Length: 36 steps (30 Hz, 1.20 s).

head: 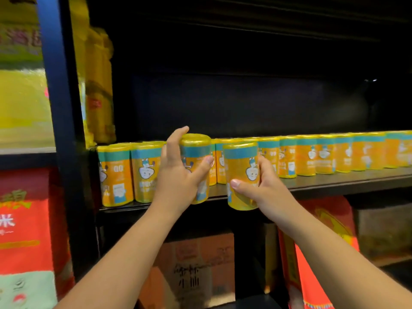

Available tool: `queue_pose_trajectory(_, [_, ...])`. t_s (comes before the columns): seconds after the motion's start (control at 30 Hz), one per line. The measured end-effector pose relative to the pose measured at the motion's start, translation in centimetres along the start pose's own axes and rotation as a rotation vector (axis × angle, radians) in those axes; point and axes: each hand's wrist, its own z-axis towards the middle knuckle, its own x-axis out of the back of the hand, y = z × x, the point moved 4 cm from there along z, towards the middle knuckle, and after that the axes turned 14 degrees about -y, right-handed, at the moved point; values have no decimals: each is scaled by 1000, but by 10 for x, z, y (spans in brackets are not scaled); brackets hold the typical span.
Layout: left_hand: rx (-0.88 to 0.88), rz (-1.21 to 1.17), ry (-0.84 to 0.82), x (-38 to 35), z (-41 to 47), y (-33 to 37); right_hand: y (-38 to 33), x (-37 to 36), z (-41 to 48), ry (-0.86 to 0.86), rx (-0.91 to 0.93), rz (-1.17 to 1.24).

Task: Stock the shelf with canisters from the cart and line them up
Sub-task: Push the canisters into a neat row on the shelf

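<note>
a row of canisters (323, 155) spans the shelf (334, 181) from 9 to 3 o'clock; before it, the left canister (196, 150) in the left hand (176, 172), and at its 3 o'clock the right canister (240, 161) in the right hand (265, 186); a box (196, 264) below.

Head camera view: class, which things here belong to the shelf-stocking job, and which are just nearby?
Job: left hand gripping first canister; right hand gripping second canister; canister row; shelf.
Nearby: red bag; cardboard box; yellow packs.
</note>
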Motion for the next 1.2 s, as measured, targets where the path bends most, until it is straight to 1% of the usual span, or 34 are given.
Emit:
queue_pose_trajectory(0.1, [28,167,22,-14,3,-3,9,7,14,-57,16,13])
queue_pose_trajectory(0.2, [110,295,76,-20,0,-7,18,13,26,-113,0,-46])
queue_pose_trajectory(0.27, [189,457,133,-18,1,-8,21,17,33,-140,-14,-89])
queue_pose_trajectory(0.33, [240,662,175,-14,4,-8,24,19,39,-127,-46,-230])
queue_pose_trajectory(0.4, [234,832,199,-13,7,-8,26,21,43,-89,-86,-385])
queue_pose_trajectory(0.5, [163,991,173,-13,11,-9,29,20,42,-26,-35,-418])
queue_pose_trajectory(0.57, [161,1052,141,-11,13,-14,32,19,41,-10,1,-388])
queue_pose_trajectory(0.7, [245,1148,106,-2,18,-30,36,17,39,-34,55,-376])
queue_pose_trajectory(0.83, [228,1232,103,2,18,-39,36,12,36,-112,125,-475])
queue_pose_trajectory(0.93, [193,1217,104,2,16,-41,32,7,36,-181,192,-564])
queue_pose_trajectory(1.07, [170,1186,93,3,10,-45,32,-3,37,-339,155,-687])
queue_pose_trajectory(1.2, [176,1150,78,2,10,-48,30,-13,40,-368,117,-786])
